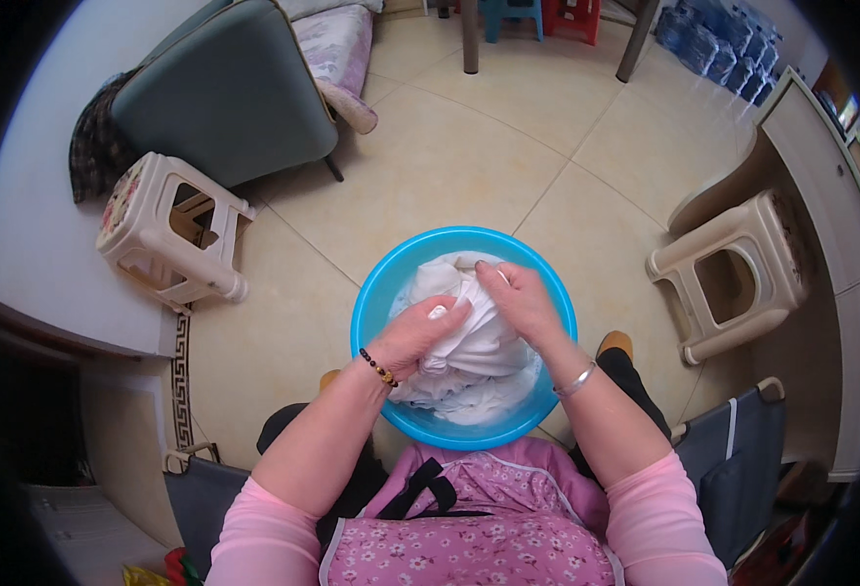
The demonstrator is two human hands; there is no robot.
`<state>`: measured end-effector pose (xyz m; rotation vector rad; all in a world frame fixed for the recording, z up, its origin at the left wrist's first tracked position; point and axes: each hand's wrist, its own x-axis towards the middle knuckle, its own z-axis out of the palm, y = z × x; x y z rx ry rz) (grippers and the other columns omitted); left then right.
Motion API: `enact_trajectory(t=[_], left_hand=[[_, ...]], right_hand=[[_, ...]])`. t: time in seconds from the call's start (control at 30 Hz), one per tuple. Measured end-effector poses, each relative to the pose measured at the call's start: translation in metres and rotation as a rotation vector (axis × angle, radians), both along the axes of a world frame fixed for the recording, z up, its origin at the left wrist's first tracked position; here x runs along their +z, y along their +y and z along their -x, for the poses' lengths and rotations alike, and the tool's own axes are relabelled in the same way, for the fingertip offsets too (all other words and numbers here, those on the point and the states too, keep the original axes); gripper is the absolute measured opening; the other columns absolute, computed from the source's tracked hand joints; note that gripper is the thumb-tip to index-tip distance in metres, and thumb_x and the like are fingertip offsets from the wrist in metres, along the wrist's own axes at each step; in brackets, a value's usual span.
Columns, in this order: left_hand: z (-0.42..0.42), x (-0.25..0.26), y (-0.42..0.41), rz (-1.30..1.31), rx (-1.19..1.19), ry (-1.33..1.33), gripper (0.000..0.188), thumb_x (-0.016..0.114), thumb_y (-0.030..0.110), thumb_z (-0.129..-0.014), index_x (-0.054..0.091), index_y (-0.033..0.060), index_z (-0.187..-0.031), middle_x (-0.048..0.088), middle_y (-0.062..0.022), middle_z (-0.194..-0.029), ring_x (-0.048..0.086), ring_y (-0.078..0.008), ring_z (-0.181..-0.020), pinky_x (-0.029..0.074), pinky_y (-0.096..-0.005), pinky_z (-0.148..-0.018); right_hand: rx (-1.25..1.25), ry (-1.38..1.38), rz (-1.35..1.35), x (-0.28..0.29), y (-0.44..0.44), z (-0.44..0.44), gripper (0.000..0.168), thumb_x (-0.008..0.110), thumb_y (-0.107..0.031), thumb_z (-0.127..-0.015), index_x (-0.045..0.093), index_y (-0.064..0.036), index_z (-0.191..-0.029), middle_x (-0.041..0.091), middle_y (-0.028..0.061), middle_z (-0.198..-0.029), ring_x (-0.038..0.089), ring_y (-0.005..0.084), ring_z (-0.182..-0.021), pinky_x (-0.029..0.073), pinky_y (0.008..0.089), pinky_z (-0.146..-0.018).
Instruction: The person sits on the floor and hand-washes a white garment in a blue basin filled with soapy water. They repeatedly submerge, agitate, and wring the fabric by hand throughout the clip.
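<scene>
A round blue plastic basin [365,351] stands on the floor between my feet. White wet cloth [485,399] fills much of it, with some suds around the edges. My left hand [424,329] grips a bunched part of the white cloth, thumb on top; a beaded bracelet [379,368] circles that wrist. Opposite it, my right hand [519,299] holds another gathered part of the same cloth, and a silver bangle [575,381] sits on the wrist. Folds of cloth stretch between both hands above the basin. My fingertips are partly hidden in the fabric.
At the left stands a cream plastic stool [210,201] beside a grey-green upholstered chair [225,102]. Another plastic stool [730,278] is at the right, by a pale cabinet [811,146]. Table legs [469,36] and wrapped blue water bottles [719,47] are farther off.
</scene>
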<state>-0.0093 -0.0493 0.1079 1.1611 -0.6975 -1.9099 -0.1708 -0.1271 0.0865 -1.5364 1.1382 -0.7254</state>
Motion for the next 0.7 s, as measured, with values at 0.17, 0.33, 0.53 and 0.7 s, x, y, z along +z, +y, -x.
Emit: enact_trajectory(t=[0.17, 0.33, 0.53, 0.7], left_hand=[[-0.023, 0.028, 0.001, 0.248, 0.065, 0.037, 0.035, 0.059, 0.027, -0.087, 0.054, 0.0026, -0.112, 0.060, -0.0057, -0.104, 0.057, -0.0126, -0.093, 0.046, -0.0274, -0.081], [-0.049, 0.031, 0.005, 0.396, 0.192, 0.514, 0.033, 0.053, 0.023, -0.090, 0.052, 0.0009, -0.115, 0.059, -0.0110, -0.110, 0.057, -0.0208, -0.103, 0.042, -0.0363, -0.092], [-0.032, 0.012, -0.008, -0.023, 0.352, 0.454, 0.041, 0.056, 0.029, -0.088, 0.051, -0.0007, -0.117, 0.055, -0.0148, -0.120, 0.053, -0.0273, -0.110, 0.040, -0.0423, -0.096], [-0.001, -0.022, 0.003, -0.333, 0.362, 0.302, 0.038, 0.059, 0.028, -0.087, 0.053, 0.0019, -0.113, 0.059, -0.0124, -0.111, 0.058, -0.0238, -0.100, 0.049, -0.0382, -0.086]], right_hand=[[0.271, -0.032, 0.070, 0.046, 0.008, 0.012, 0.031, 0.062, -0.030, -0.081, 0.060, -0.001, -0.073, 0.056, 0.0055, -0.065, 0.051, 0.0117, -0.063, 0.040, 0.0287, -0.057], [0.488, 0.137, 0.043, 0.021, 0.001, 0.016, 0.029, 0.063, -0.029, -0.079, 0.058, -0.001, -0.073, 0.056, 0.0064, -0.067, 0.051, 0.0119, -0.064, 0.042, 0.0278, -0.059], [0.063, -0.193, -0.152, -0.004, -0.008, 0.008, 0.028, 0.061, -0.027, -0.079, 0.057, 0.000, -0.083, 0.058, 0.0106, -0.074, 0.055, 0.0162, -0.069, 0.044, 0.0316, -0.063], [0.224, -0.149, 0.654, 0.037, 0.074, -0.034, 0.017, 0.065, -0.018, -0.076, 0.055, -0.004, -0.073, 0.058, 0.0132, -0.071, 0.059, 0.0249, -0.065, 0.046, 0.0333, -0.056]])
